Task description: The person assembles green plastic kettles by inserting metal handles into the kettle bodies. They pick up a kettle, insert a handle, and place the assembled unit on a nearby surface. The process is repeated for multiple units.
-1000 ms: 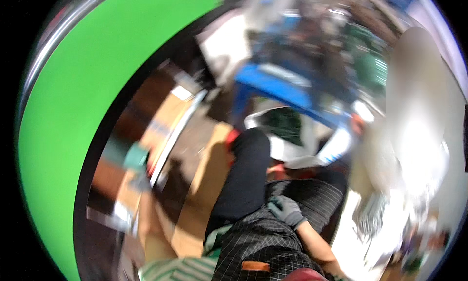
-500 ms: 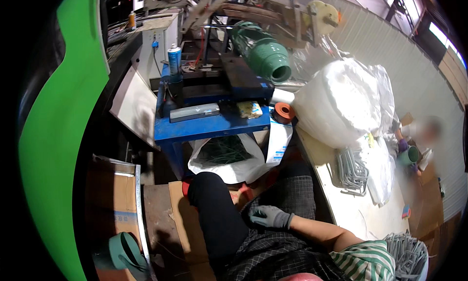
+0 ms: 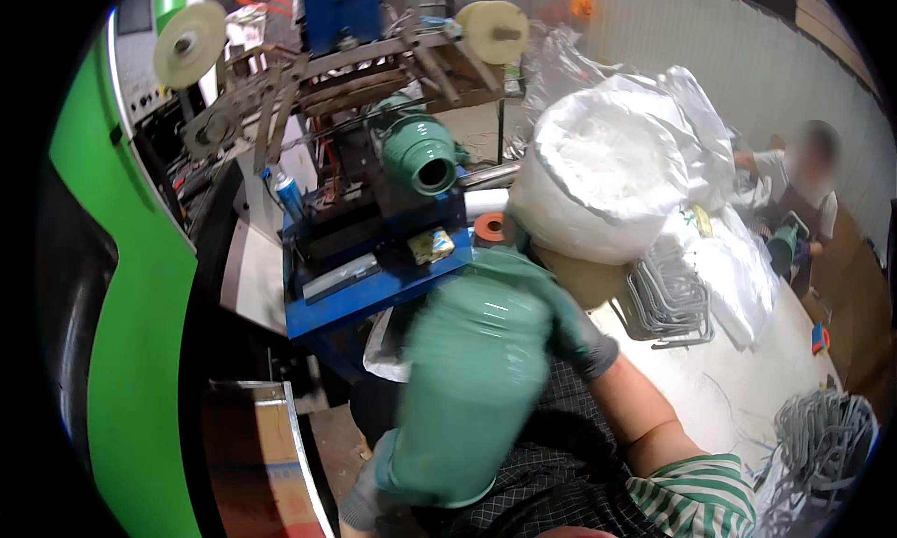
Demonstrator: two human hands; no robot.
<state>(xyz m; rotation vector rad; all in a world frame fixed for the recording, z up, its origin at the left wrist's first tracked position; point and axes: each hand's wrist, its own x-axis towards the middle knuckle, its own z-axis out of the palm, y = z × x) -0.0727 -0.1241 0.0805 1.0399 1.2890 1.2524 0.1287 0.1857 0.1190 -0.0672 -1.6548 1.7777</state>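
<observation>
Both gloved hands grip a blurred green cylinder; left hand cups its base; right hand clasps its top.

Green cylinder, glossy, blurred. Both gloves grey: left hand, right hand. Apron black with fine white check. Sleeve green-and-white striped. Bench blue. Sack white. Tape roll orange. Machine panel bright green.
</observation>
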